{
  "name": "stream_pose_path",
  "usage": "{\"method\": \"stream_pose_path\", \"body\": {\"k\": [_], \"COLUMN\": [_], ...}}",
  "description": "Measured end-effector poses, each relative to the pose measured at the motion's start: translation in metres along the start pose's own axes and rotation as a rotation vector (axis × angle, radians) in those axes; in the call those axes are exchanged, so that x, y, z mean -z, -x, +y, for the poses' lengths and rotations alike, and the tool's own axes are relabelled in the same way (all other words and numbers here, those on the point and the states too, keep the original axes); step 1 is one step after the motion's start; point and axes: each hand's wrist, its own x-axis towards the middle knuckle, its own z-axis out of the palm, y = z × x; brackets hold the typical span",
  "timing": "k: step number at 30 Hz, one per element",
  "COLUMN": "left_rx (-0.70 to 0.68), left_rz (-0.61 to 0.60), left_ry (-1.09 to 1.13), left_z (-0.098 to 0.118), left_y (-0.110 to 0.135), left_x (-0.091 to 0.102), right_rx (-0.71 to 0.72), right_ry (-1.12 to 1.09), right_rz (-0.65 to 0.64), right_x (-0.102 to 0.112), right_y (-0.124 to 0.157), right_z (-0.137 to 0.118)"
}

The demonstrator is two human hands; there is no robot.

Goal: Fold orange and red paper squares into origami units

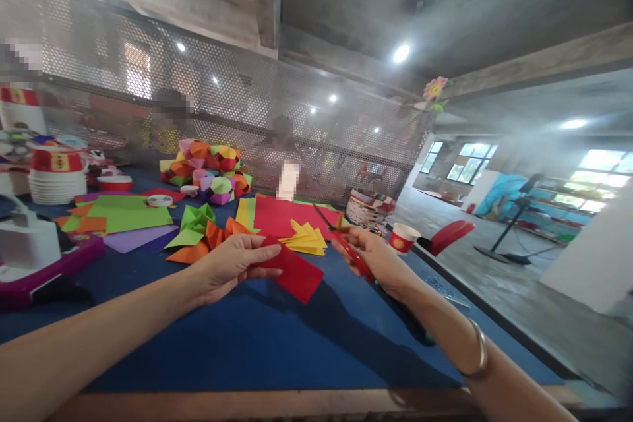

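My left hand (232, 264) pinches a red sheet of paper (294, 272) by its left edge and holds it just above the blue table (277, 336). My right hand (373, 257) is closed round red-handled scissors (346, 244), whose dark blades point up and left, away from the red sheet. The two hands are a short way apart. A bangle sits on my right wrist.
Folded green, orange and yellow papers (208, 231) and flat coloured sheets (126, 214) lie behind my hands. A heap of folded paper balls (208, 171) stands further back. Red-and-white paper cups (57, 175) are stacked at left, one cup (403, 237) at right. A mesh screen backs the table.
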Motion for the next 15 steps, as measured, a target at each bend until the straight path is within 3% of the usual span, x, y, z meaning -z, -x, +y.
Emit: {"method": "stream_pose_path", "body": {"k": [4, 8, 15], "left_rx": [-0.012, -0.020, -0.026], "left_rz": [-0.052, -0.083, -0.107], "left_ry": [-0.029, -0.061, -0.097], "left_z": [0.001, 0.002, 0.001], "left_y": [0.000, 0.000, -0.002], "left_x": [0.005, 0.008, 0.008], "right_rx": [0.117, 0.198, 0.276], "right_ry": [-0.121, -0.138, -0.060], "right_rz": [-0.145, -0.264, -0.234], "right_x": [-0.020, -0.027, -0.030], "right_y": [-0.006, -0.006, 0.001], "right_z": [-0.015, -0.023, -0.026]}}
